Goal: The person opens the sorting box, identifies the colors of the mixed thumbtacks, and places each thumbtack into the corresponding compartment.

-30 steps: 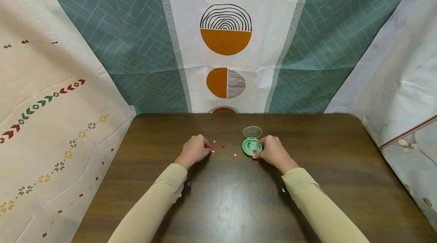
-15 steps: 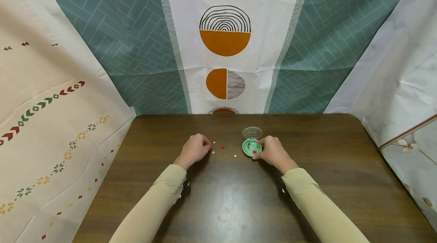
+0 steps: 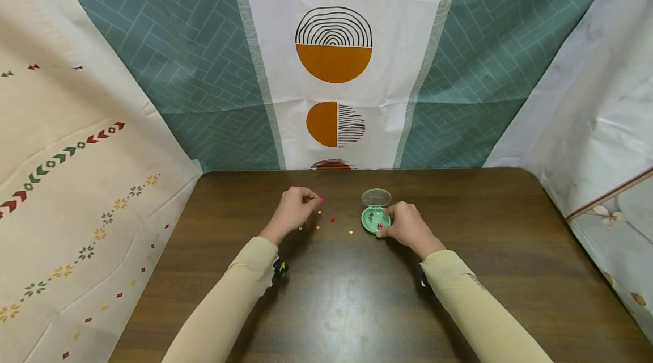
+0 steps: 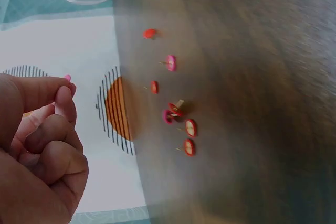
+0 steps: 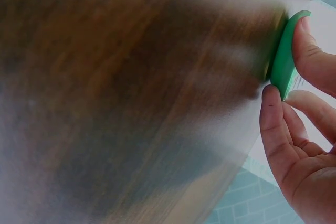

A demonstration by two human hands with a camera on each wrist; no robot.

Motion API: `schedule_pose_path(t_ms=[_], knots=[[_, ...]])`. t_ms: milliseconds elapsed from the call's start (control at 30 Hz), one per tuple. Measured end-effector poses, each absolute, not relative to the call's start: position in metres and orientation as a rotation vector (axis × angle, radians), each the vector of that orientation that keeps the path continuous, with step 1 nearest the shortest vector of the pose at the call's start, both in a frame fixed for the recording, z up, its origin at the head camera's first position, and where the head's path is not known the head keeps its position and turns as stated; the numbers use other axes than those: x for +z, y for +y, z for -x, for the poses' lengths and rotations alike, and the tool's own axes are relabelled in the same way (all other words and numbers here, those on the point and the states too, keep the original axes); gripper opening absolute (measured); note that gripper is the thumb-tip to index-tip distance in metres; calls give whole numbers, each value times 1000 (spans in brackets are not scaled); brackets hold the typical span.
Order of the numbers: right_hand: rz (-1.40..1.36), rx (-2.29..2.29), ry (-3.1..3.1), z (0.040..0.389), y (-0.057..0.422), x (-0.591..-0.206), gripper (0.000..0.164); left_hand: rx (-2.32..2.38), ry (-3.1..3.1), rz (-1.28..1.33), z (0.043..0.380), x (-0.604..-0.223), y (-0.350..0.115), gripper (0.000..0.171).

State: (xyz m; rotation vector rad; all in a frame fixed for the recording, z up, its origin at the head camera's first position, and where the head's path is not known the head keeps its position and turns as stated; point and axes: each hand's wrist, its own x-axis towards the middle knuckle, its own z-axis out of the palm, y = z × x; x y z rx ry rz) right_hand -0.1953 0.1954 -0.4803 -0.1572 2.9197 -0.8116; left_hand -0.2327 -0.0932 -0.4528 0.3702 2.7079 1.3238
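Note:
In the head view my left hand (image 3: 293, 210) is raised over the table, a pink thumbtack (image 3: 321, 201) pinched between thumb and index finger. Only a bit of that pink tack (image 4: 67, 77) shows past the fingertips in the left wrist view. My right hand (image 3: 408, 225) grips the right side of a small round green case (image 3: 364, 221), whose clear lid (image 3: 376, 197) stands open at the back. A pink piece and some dark specks show inside the case. From the right wrist, thumb and fingers hold the green wall (image 5: 285, 61) near the tabletop.
Loose thumbtacks lie between the hands, among them a red one (image 3: 333, 220) and a gold-looking one (image 3: 350, 232). Several red-rimmed and pink tacks (image 4: 190, 127) lie scattered in the left wrist view. The brown table (image 3: 336, 295) ends at a patterned cloth (image 3: 336, 125) behind.
My left hand has lifted from the table with the pink thumbtack and moved slightly away from me, uncovering tacks beneath it. The right hand and green case stay put.

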Motion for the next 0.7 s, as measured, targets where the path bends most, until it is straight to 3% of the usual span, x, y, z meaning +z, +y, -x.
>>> schedule_pose_path(t_ms=[700], knots=[[157, -842, 2918, 196, 196, -482, 62, 1330, 2649, -510, 232, -443, -42, 12]])
